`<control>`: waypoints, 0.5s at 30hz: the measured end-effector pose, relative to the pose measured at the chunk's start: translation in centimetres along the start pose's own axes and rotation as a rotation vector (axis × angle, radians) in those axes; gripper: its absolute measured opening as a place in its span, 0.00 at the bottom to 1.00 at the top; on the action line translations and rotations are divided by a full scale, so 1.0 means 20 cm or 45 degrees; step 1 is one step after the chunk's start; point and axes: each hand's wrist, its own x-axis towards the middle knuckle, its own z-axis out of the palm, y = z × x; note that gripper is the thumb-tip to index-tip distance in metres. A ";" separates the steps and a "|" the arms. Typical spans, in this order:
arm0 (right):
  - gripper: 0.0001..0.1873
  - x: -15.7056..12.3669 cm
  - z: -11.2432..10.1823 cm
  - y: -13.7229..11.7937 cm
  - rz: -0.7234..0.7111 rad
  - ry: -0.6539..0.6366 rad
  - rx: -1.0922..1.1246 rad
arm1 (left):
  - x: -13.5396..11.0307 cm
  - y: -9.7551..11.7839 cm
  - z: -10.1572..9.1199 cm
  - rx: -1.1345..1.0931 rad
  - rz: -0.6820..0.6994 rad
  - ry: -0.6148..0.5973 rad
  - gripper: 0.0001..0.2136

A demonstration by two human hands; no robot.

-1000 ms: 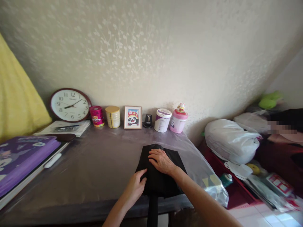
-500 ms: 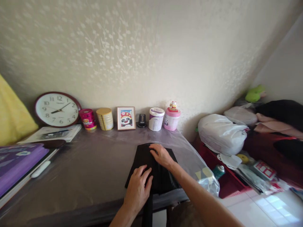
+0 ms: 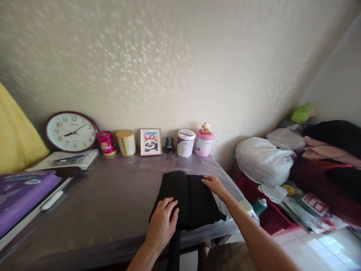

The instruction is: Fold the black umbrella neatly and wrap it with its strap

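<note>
A piece of black cloth lies spread on the table near its front edge, with a fold line down its middle. A long black strap runs from it over the edge. My left hand rests on the cloth's left part, fingers apart and palm down. At the far right corner of the cloth, my right hand touches the edge with its fingers stretched out. The undersides of both hands are hidden.
Along the wall stand a clock, a pink tin, a yellow tin, a picture frame and two tubs. A purple book lies left. White bags and a red box are right of the table.
My right hand has moved right, from the cloth's middle to its far right corner. The cloth's right side now lies wider and flatter. My left hand has barely moved.
</note>
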 end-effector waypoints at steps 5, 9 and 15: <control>0.11 -0.09 -0.05 -0.07 0.058 -0.309 0.195 | 0.00 -0.01 0.01 -0.016 0.006 0.033 0.11; 0.12 -0.11 -0.06 -0.08 0.000 -0.509 0.436 | 0.00 0.00 0.00 -0.033 0.007 0.048 0.11; 0.17 -0.13 -0.07 -0.13 -0.011 -0.538 0.617 | 0.01 0.01 -0.01 -0.038 -0.013 0.034 0.11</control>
